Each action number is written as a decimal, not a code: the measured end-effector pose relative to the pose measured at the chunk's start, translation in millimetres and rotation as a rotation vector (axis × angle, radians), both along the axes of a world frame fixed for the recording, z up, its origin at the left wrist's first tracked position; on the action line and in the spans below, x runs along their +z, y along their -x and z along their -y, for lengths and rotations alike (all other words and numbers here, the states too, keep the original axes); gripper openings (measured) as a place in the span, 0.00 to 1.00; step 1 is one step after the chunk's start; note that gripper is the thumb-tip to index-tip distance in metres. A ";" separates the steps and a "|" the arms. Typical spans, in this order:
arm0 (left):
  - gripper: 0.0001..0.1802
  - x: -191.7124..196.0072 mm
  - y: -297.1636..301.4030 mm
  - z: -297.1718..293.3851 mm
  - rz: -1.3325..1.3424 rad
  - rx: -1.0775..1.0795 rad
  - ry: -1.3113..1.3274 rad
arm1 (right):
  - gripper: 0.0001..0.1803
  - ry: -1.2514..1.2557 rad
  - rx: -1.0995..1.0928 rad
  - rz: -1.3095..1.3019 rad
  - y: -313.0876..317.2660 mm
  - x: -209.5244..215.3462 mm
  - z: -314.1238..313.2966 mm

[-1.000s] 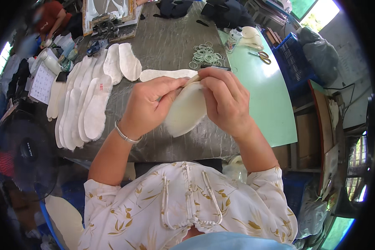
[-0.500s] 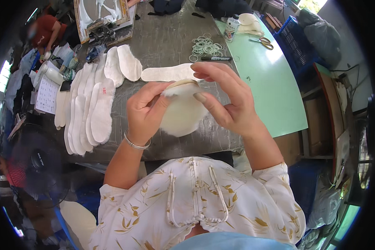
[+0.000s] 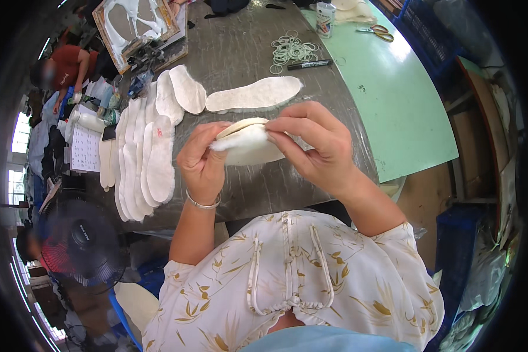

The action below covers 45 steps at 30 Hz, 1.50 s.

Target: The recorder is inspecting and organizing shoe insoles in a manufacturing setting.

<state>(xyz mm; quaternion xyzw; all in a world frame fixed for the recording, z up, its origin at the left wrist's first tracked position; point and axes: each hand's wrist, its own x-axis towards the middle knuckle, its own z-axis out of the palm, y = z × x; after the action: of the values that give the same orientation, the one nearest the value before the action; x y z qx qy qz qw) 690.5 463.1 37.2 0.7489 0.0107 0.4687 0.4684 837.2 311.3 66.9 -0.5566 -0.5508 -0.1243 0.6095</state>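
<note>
Between my hands I hold a pair of fleecy cream insoles (image 3: 249,148) laid together, their ends toward me and a thin gap showing along the far edge. My left hand (image 3: 203,154) pinches the left side with thumb and fingers. On the right side, my right hand (image 3: 314,141) grips the edge between thumb and fingertips. A single insole (image 3: 255,95) lies flat on the dark table just beyond my hands. Rows of overlapping white insoles (image 3: 152,158) rest to the left, one with a small red mark.
Pale rubber bands (image 3: 292,48) and a black marker (image 3: 309,64) lie past the single insole. A green board (image 3: 393,100) at right carries scissors (image 3: 378,31) and a bottle (image 3: 325,20). A fan (image 3: 79,243) stands at left; a person in red (image 3: 70,67) works beyond.
My right fingers have closed from a spread pose onto the insoles' edge. The insoles have tilted, showing more of their edge. The whole view has shifted slightly.
</note>
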 end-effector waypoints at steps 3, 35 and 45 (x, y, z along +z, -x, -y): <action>0.12 -1.0 -2.1 3.1 -0.021 0.021 -0.012 | 0.07 -0.004 -0.016 -0.008 -0.7 -0.4 1.0; 0.12 -21.4 -28.0 3.8 0.130 0.015 0.635 | 0.12 0.034 0.068 -0.233 3.4 -34.0 -12.2; 0.14 -25.1 -28.0 8.8 0.122 -0.150 0.592 | 0.08 0.023 0.129 -0.472 11.5 -31.8 -15.9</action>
<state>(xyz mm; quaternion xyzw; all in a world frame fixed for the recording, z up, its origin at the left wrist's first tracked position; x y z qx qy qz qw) 718.6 454.3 12.0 0.5491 0.0633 0.4534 0.6993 825.7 327.2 35.1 -0.5406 -0.4288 0.0546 0.7217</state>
